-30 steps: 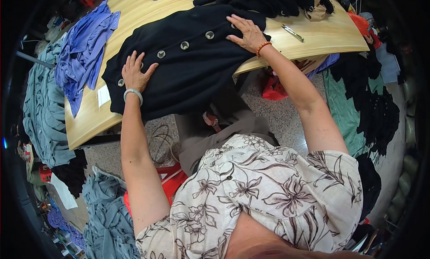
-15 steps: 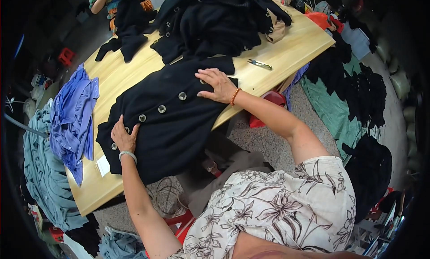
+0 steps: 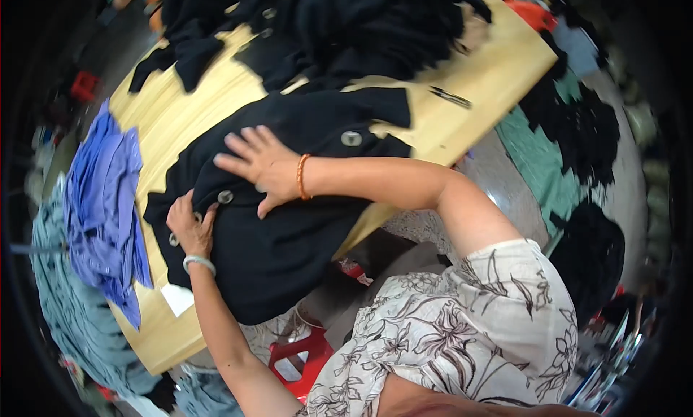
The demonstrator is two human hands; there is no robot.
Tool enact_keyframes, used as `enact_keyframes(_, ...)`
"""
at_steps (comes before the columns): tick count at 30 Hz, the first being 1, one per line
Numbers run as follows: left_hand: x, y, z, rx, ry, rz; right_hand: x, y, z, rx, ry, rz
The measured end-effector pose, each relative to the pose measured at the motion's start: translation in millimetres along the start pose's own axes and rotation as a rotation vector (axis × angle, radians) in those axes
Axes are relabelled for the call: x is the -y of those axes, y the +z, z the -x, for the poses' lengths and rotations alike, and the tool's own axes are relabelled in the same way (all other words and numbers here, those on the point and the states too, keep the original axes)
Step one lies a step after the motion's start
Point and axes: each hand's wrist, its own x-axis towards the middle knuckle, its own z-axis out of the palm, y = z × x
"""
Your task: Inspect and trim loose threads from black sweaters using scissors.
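A black knit cardigan (image 3: 278, 258) lies spread over the wooden table, its lower part hanging past the near edge. Large round marbled buttons (image 3: 351, 138) run in a slanting row along its front. My right hand (image 3: 267, 168) rests flat on the cloth, fingers spread, slightly blurred, with nothing in it. Lower left, my left hand (image 3: 193, 226) lies on the front strip among the buttons at that end, thumb apart from the fingers. Part of the button row is hidden beneath my right hand and forearm.
On the wooden table (image 3: 505, 63) lie thread snips (image 3: 450, 97) and a heap of black knitwear (image 3: 339, 34). Purple garments (image 3: 105, 208) and grey-green garments (image 3: 68, 294) drape over its left end. A red stool (image 3: 314, 356) stands below; black and green cloth (image 3: 538, 154) lies at right.
My right hand has swept left across the cardigan, from the upper right buttons toward my left hand. The left hand stays near the same buttons. The whole view has shifted a little.
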Motion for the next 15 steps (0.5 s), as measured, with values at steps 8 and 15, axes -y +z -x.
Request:
enact_keyframes(8,9,0,-24,0.002,-0.027,0.179,-19,6,-68,0.112,0.053,-0.035)
enact_keyframes(15,22,-10,-50,0.063,-0.171,0.136,-39,2,-99,0.166,0.134,-0.376)
